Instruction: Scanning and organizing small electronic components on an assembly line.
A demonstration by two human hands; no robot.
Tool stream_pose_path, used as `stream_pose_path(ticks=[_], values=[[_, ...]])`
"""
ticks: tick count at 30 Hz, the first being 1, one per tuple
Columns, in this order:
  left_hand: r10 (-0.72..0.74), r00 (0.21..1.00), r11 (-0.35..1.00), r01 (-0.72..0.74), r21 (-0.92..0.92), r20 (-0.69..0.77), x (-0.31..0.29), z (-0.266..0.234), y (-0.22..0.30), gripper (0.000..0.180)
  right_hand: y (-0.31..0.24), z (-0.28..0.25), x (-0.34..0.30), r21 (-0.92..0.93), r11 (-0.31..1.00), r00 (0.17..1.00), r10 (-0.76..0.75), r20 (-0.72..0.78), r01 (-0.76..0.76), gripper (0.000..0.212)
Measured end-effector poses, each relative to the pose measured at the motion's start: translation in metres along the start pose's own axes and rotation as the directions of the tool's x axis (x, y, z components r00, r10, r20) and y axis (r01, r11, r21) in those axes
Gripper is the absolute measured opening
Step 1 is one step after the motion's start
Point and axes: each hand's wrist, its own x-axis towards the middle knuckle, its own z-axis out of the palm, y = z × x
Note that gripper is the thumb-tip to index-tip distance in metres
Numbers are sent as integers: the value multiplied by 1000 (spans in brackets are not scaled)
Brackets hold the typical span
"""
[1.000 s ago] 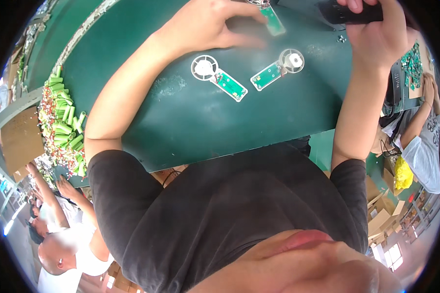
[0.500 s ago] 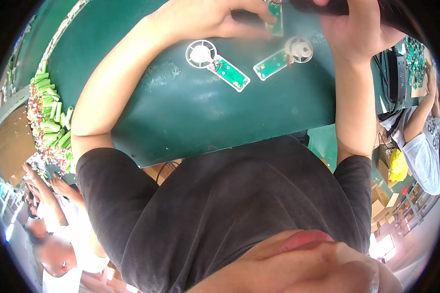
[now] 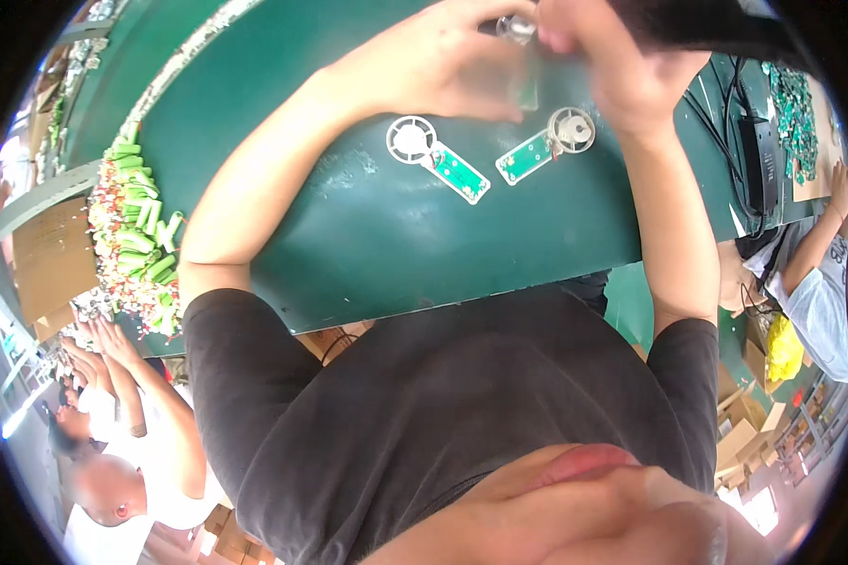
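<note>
Near the top edge, my left hand (image 3: 443, 66) is curled around a third unit with a green circuit board (image 3: 529, 92) and a pale round end (image 3: 516, 28); its fingers are partly blurred. My right hand (image 3: 622, 80) is closed just to the right of that unit, and I cannot make out what is in its fingers. A blurred dark shape (image 3: 716, 24) lies across the view above it. Below the hands, two white round fan-like housings, a left one (image 3: 412, 139) and a right one (image 3: 572, 131), lie with green boards (image 3: 460, 177) attached.
Green tubular pieces (image 3: 139, 221) with red and white bits are heaped along the left of the green table (image 3: 396, 254). At right lie a black power adapter (image 3: 758, 165), cables and many small green boards (image 3: 793, 122). Other people sit at both sides; cartons (image 3: 749, 433) stand behind right.
Both hands have come closer together, the right one moving left toward the held unit. The whole view has shifted slightly; the two units on the table lie as before.
</note>
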Motion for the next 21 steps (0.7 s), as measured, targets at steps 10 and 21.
stream_pose_path(ticks=[10,21], values=[[-200,934,770,336,542,-294,23,-109,-115,34,6,-12,-4,-48,995,993,-79,85,83,34],[-373,710,349,704,619,-598,-37,-166,-209,28,-13,-5,2,-130,984,993,-119,0,118,33]])
